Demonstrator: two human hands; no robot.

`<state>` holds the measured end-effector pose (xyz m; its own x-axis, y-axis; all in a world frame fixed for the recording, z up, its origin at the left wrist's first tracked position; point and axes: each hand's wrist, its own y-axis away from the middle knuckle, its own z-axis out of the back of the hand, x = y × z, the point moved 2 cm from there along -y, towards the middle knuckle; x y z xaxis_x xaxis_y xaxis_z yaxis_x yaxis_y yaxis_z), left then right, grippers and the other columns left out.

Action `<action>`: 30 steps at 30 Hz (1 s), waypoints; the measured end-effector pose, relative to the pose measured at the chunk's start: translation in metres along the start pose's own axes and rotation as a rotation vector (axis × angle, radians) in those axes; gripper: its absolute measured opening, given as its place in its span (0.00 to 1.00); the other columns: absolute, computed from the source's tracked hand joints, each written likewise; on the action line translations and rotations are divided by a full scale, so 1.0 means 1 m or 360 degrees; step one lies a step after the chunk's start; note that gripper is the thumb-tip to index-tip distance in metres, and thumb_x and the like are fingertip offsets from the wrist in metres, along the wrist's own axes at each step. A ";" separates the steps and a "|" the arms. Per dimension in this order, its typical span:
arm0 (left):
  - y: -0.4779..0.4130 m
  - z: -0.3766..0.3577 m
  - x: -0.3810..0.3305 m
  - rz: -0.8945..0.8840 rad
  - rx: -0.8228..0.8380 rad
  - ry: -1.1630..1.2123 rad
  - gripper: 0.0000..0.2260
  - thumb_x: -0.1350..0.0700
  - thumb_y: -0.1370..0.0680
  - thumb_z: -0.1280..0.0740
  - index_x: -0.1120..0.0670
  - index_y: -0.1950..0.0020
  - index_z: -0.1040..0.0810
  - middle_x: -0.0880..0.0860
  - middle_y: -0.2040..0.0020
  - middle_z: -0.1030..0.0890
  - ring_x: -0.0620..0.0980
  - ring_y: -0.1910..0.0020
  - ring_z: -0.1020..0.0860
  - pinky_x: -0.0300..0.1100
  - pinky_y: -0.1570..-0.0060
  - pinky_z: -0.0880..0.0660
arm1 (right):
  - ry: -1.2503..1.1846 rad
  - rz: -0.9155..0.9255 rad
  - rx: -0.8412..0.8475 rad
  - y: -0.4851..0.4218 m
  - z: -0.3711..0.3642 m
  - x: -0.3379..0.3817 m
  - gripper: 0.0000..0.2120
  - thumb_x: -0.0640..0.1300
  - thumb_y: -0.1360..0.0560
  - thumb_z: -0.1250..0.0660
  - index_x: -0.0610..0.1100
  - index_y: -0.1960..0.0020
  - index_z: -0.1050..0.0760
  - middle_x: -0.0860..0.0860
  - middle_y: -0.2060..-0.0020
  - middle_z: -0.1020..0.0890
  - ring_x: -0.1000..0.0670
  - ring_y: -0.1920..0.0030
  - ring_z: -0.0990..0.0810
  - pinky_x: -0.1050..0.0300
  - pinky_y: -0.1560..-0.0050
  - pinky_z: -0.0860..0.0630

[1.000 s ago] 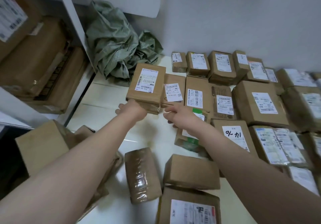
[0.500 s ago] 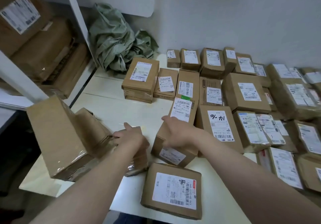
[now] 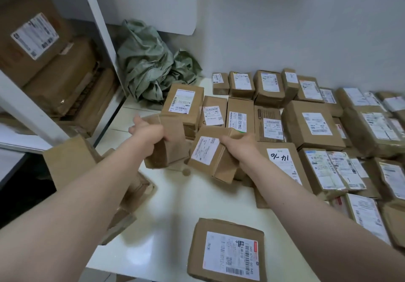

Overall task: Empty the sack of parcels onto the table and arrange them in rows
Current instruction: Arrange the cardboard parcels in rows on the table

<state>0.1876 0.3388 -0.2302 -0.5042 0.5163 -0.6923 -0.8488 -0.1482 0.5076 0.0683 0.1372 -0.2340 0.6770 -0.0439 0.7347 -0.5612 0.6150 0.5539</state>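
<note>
A white worktop (image 3: 197,196) runs into the corner of a pale wall (image 3: 285,29), with a shelf unit (image 3: 96,29) of brown boxes (image 3: 32,40) at the left. The crumpled green sack (image 3: 149,62) lies in that corner. Rows of parcels (image 3: 311,124) fill the right side. The left hand (image 3: 149,131) curls its fingers round a plain parcel (image 3: 171,146). Just beside it, the right hand (image 3: 236,143) grips a tilted labelled parcel (image 3: 206,152). One marked parcel (image 3: 280,159) bears black handwriting, and the front parcel (image 3: 228,251) has a label reading "040 0710 00 040".
</note>
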 end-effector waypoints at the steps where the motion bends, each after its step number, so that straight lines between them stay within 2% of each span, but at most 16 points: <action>1: -0.007 0.005 -0.002 -0.0015 -0.0020 0.0042 0.48 0.64 0.30 0.27 0.47 0.21 0.54 0.57 0.27 0.40 0.62 0.31 0.35 0.49 0.46 0.30 | -0.0132 -0.0063 -0.0046 -0.003 -0.007 -0.001 0.43 0.57 0.42 0.23 0.43 0.34 0.37 0.48 0.44 0.22 0.43 0.48 0.20 0.44 0.45 0.20; 2: -0.014 0.009 -0.004 -0.0037 -0.0046 0.0058 0.48 0.64 0.30 0.26 0.47 0.21 0.53 0.57 0.27 0.40 0.62 0.31 0.35 0.48 0.46 0.30 | -0.0257 -0.0123 -0.0062 -0.009 -0.015 -0.004 0.45 0.57 0.45 0.24 0.43 0.35 0.36 0.48 0.45 0.21 0.43 0.48 0.20 0.44 0.46 0.19; 4: -0.025 0.015 -0.007 -0.0113 -0.0102 -0.0003 0.50 0.65 0.32 0.25 0.46 0.21 0.53 0.56 0.26 0.43 0.61 0.30 0.37 0.50 0.41 0.29 | -0.0490 -0.0275 -0.0038 -0.014 -0.033 -0.013 0.45 0.56 0.48 0.25 0.43 0.34 0.33 0.47 0.49 0.18 0.43 0.51 0.18 0.45 0.48 0.18; 6: -0.032 0.017 -0.009 -0.0210 -0.0126 -0.0123 0.53 0.66 0.34 0.24 0.45 0.21 0.55 0.55 0.25 0.46 0.60 0.28 0.39 0.54 0.36 0.30 | -0.0725 -0.0451 0.0017 0.001 -0.051 -0.014 0.33 0.51 0.36 0.24 0.42 0.37 0.31 0.45 0.50 0.18 0.43 0.52 0.17 0.47 0.51 0.18; 8: -0.037 0.014 -0.009 -0.0316 -0.0119 -0.0249 0.55 0.66 0.35 0.24 0.46 0.21 0.57 0.55 0.26 0.47 0.59 0.28 0.41 0.52 0.35 0.32 | -0.0871 -0.0551 0.0063 0.010 -0.067 -0.018 0.18 0.45 0.25 0.29 0.41 0.39 0.30 0.44 0.47 0.20 0.43 0.48 0.20 0.49 0.52 0.20; 9: -0.038 0.011 -0.009 -0.0364 -0.0101 -0.0305 0.55 0.66 0.35 0.23 0.46 0.20 0.57 0.55 0.26 0.47 0.58 0.28 0.41 0.51 0.34 0.33 | -0.0900 -0.0603 0.0087 0.012 -0.075 -0.022 0.17 0.43 0.23 0.32 0.41 0.37 0.30 0.44 0.43 0.22 0.43 0.46 0.22 0.48 0.48 0.20; 12: -0.043 0.000 -0.006 -0.0484 -0.0004 -0.0435 0.55 0.67 0.35 0.24 0.48 0.20 0.57 0.54 0.25 0.47 0.58 0.27 0.43 0.49 0.32 0.36 | -0.1052 -0.0730 0.0085 0.016 -0.091 -0.030 0.19 0.40 0.21 0.35 0.42 0.31 0.30 0.45 0.34 0.28 0.44 0.44 0.27 0.43 0.37 0.24; 14: -0.046 -0.006 -0.003 -0.0536 0.0060 -0.0506 0.53 0.67 0.34 0.26 0.48 0.20 0.57 0.54 0.26 0.47 0.58 0.28 0.43 0.49 0.32 0.36 | -0.1160 -0.0823 0.0019 0.015 -0.094 -0.035 0.19 0.42 0.20 0.37 0.44 0.30 0.32 0.46 0.31 0.33 0.41 0.40 0.29 0.43 0.36 0.25; 17: -0.048 -0.013 0.001 -0.0613 0.0121 -0.0606 0.52 0.66 0.34 0.26 0.49 0.20 0.57 0.54 0.26 0.47 0.58 0.28 0.42 0.48 0.32 0.36 | -0.1025 -0.0784 0.0073 0.010 -0.097 -0.046 0.19 0.40 0.18 0.43 0.41 0.27 0.35 0.44 0.28 0.34 0.39 0.31 0.32 0.44 0.34 0.27; 19: -0.049 -0.016 0.003 -0.0623 0.0164 -0.0669 0.53 0.65 0.35 0.25 0.51 0.21 0.57 0.54 0.27 0.46 0.58 0.28 0.42 0.48 0.33 0.35 | -0.0946 -0.0851 0.0053 0.008 -0.099 -0.054 0.17 0.41 0.17 0.43 0.43 0.30 0.31 0.44 0.32 0.28 0.37 0.36 0.27 0.43 0.36 0.25; 21: -0.051 -0.017 0.003 -0.0616 0.0191 -0.0741 0.53 0.64 0.37 0.23 0.54 0.22 0.54 0.55 0.28 0.45 0.59 0.29 0.42 0.46 0.34 0.35 | -0.0903 -0.0982 0.0128 0.012 -0.100 -0.054 0.13 0.40 0.18 0.41 0.44 0.35 0.26 0.43 0.39 0.23 0.34 0.43 0.23 0.39 0.48 0.19; 23: -0.054 -0.015 0.001 -0.0653 0.0205 -0.0820 0.49 0.62 0.38 0.21 0.55 0.25 0.48 0.56 0.30 0.43 0.59 0.31 0.40 0.45 0.36 0.34 | -0.0873 -0.1038 0.0346 0.017 -0.105 -0.047 0.13 0.41 0.18 0.42 0.43 0.34 0.30 0.36 0.43 0.20 0.34 0.50 0.18 0.40 0.58 0.17; 26: -0.057 -0.008 -0.004 -0.0817 0.0267 -0.0883 0.47 0.60 0.40 0.20 0.55 0.28 0.43 0.55 0.32 0.41 0.58 0.33 0.38 0.44 0.36 0.34 | -0.0807 -0.1020 0.0564 0.016 -0.112 -0.033 0.19 0.49 0.17 0.44 0.44 0.28 0.38 0.32 0.48 0.18 0.39 0.60 0.14 0.44 0.60 0.17; 28: -0.055 -0.002 -0.007 -0.0980 0.0353 -0.0925 0.46 0.61 0.39 0.20 0.55 0.28 0.43 0.54 0.32 0.41 0.56 0.33 0.38 0.42 0.37 0.35 | -0.0878 -0.1022 0.0608 0.011 -0.119 -0.026 0.26 0.54 0.17 0.45 0.42 0.24 0.42 0.32 0.44 0.20 0.38 0.59 0.15 0.43 0.60 0.17; 30: -0.050 0.003 -0.007 -0.1195 0.0487 -0.1017 0.45 0.62 0.39 0.21 0.55 0.29 0.43 0.55 0.32 0.42 0.55 0.34 0.39 0.39 0.38 0.37 | -0.1075 -0.0989 0.0585 0.005 -0.127 -0.022 0.29 0.59 0.18 0.46 0.42 0.24 0.43 0.34 0.37 0.24 0.37 0.52 0.18 0.39 0.54 0.20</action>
<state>0.2345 0.3446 -0.2492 0.3935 0.7523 -0.5284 -0.7880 0.5721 0.2276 0.1114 0.2412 -0.2968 0.5513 -0.7868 0.2776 -0.3883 0.0526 0.9200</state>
